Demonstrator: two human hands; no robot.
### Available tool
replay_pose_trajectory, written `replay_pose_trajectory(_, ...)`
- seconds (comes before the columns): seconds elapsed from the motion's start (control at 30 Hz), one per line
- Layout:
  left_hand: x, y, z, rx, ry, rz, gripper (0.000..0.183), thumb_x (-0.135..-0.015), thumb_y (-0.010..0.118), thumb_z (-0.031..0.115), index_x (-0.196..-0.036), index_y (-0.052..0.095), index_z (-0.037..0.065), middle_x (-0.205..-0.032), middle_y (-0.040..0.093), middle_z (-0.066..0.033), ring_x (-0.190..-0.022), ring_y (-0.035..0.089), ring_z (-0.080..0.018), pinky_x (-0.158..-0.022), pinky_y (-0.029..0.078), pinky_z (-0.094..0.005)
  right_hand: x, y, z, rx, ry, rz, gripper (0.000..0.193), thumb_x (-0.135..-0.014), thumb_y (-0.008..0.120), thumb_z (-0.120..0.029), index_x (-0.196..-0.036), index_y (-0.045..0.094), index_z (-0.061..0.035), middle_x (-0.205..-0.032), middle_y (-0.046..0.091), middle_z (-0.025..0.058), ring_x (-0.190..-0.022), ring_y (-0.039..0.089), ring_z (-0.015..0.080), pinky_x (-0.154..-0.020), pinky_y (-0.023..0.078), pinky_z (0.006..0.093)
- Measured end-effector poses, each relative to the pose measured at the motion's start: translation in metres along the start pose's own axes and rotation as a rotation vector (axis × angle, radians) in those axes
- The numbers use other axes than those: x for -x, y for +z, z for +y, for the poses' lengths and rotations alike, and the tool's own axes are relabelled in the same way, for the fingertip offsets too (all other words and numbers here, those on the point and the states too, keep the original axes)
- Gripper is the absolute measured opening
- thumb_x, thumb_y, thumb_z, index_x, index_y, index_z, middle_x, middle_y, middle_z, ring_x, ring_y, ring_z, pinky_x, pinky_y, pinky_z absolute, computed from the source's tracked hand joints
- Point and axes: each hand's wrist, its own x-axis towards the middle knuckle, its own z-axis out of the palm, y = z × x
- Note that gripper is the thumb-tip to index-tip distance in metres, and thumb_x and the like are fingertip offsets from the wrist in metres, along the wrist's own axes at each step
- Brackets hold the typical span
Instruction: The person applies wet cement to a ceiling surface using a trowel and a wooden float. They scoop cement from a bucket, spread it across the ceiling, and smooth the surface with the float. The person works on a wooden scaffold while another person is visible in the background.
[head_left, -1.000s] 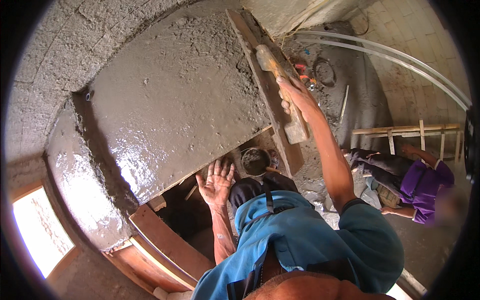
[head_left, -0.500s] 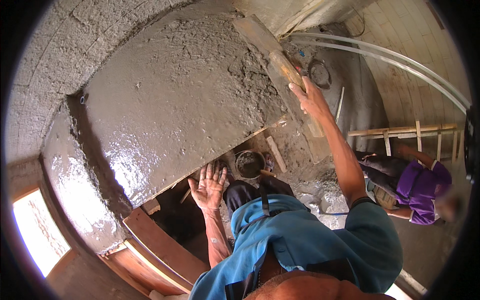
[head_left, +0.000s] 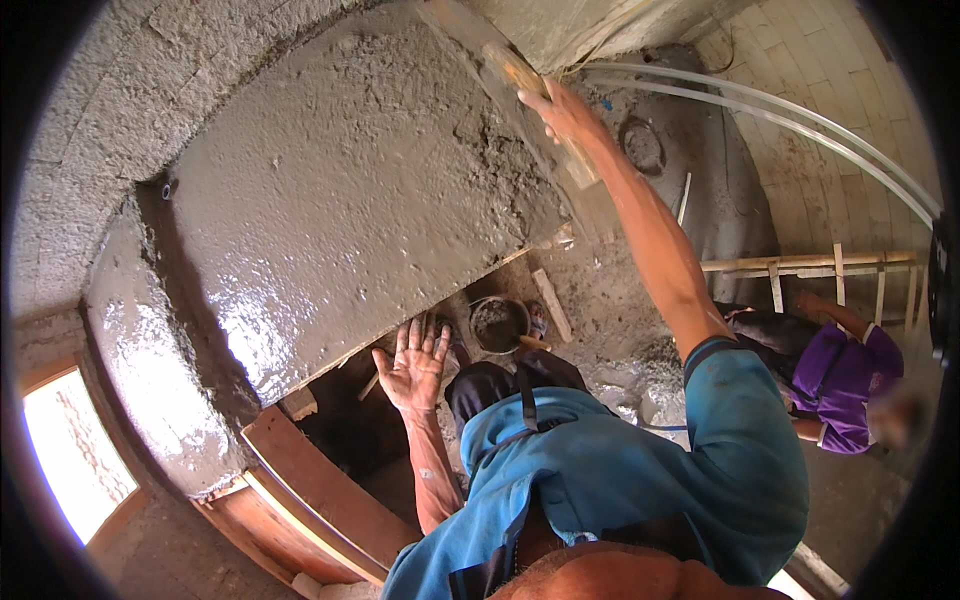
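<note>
We see a long wooden board (head_left: 545,110) laid against the right edge of a wet slab of plaster (head_left: 350,200). Its long axis runs on a slant, from the upper left down to the lower right. The right hand (head_left: 565,110) is stretched up to it and lies over its middle, fingers curled around the board, so wood sticks out above and below the grip. The left hand (head_left: 413,365) is held up below the slab's lower edge, palm toward us, fingers spread wide and grasping nothing. Beside it on the ground stands a bucket (head_left: 498,325) with grey mortar. At the right a person in a purple shirt (head_left: 845,380) crouches near a wooden ladder (head_left: 810,265).
</note>
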Motion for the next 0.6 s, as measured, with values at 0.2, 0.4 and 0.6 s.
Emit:
replay_pose_trajectory(0.2,0.004,0.008,-0.004,0.02,0.006,0.014,0.078,-0.105,0.032,0.058,-0.159,0.02,0.003,-0.167,0.019,-0.0199,-0.155,0.015,-0.0399,-0.123,0.011,-0.0672,0.097,-0.018,0.02,-0.008,0.073,-0.063,0.08,-0.096,0.06,-0.057,-0.142,0.04,0.0046,-0.074,0.059,0.0115,-0.052,0.057,0.0182,-0.047,0.047,0.0357)
replay_pose_trajectory(0.4,0.002,0.005,-0.004,0.014,-0.003,0.025,0.082,-0.103,0.031,0.062,-0.152,0.034,-0.004,-0.163,0.029,-0.0224,-0.153,0.02,-0.0423,-0.122,0.011,-0.0678,0.186,-0.03,0.054,-0.025,0.168,-0.039,0.088,-0.095,0.062,-0.058,-0.152,0.035,0.0036,-0.067,0.055,0.0069,-0.052,0.056,0.0165,-0.049,0.045,0.0357)
replay_pose_trajectory(0.6,0.0,0.003,-0.002,-0.046,0.012,0.054,0.08,-0.104,0.03,0.061,-0.154,0.029,-0.001,-0.165,0.026,-0.0208,-0.153,0.02,-0.0417,-0.122,0.011,-0.068,0.249,-0.041,0.108,0.026,0.292,-0.107,0.076,-0.097,0.062,-0.053,-0.15,0.037,-0.0056,-0.083,0.067,0.0201,-0.054,0.06,0.0206,-0.052,0.05,0.0377)
